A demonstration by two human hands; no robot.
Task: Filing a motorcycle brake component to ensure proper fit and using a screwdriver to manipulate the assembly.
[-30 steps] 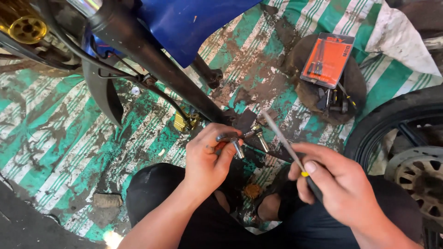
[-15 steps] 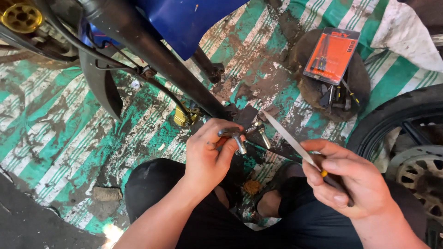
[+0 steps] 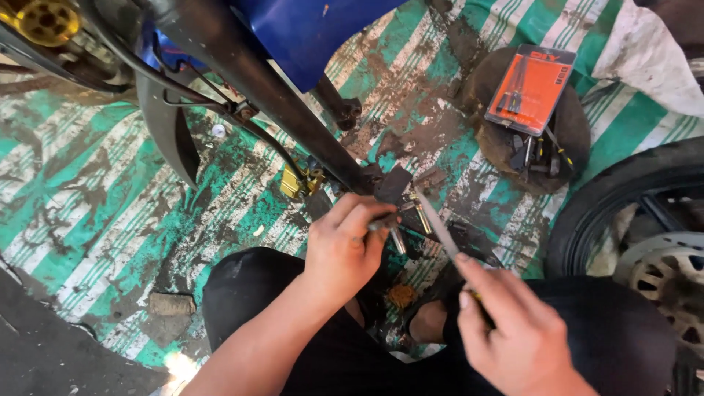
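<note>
While the left hand (image 3: pixel 343 249) pinches a small dark metal fitting with silver bolts (image 3: pixel 392 227) at the foot of the black motorcycle fork leg (image 3: pixel 249 81), the right hand (image 3: pixel 513 337) grips a slim grey-bladed screwdriver (image 3: pixel 438 229), its tip touching that fitting. Judging from the head view, the work is loosening or prying the fitting above the green-striped floor mat (image 3: pixel 110 191); the next move calls for a steady left hold and careful pressure on the blade.

green-white striped mat (image 3: pixel 110 191), orange tool pack (image 3: pixel 532 88) (blue fairing (image 3: pixel 308 29))
</note>
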